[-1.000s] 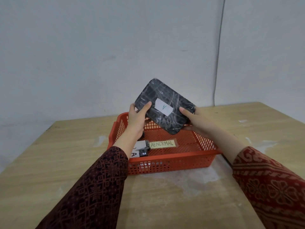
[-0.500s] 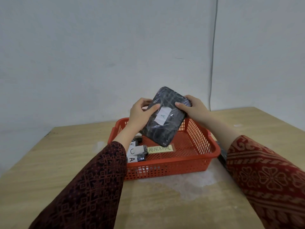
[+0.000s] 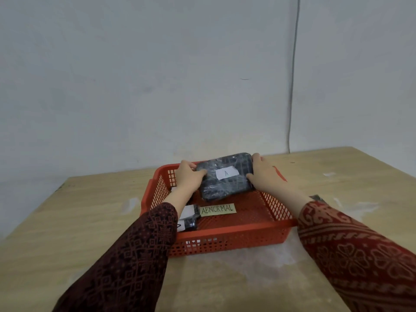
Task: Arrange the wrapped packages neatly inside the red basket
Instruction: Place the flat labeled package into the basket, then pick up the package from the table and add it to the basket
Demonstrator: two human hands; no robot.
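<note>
A large black wrapped package (image 3: pixel 225 176) with a white label marked A lies low in the far part of the red basket (image 3: pixel 236 230). My left hand (image 3: pixel 188 176) grips its left end and my right hand (image 3: pixel 261 174) grips its right end. Whether the package rests on the basket floor I cannot tell. Smaller black wrapped packages with white labels (image 3: pixel 189 218) sit in the basket's near left corner, partly hidden by my left sleeve. A yellow paper label reading ABNORMAL (image 3: pixel 217 209) lies on the basket floor.
The basket stands on a wooden table (image 3: pixel 78 221) with pale scuffed patches. A grey wall rises just behind it, with a thin cable (image 3: pixel 292 86) running down at the right. A small dark object (image 3: pixel 316 197) shows by my right forearm.
Both hands have brought the large package down from above the basket into its far part, turning it from tilted to nearly level.
</note>
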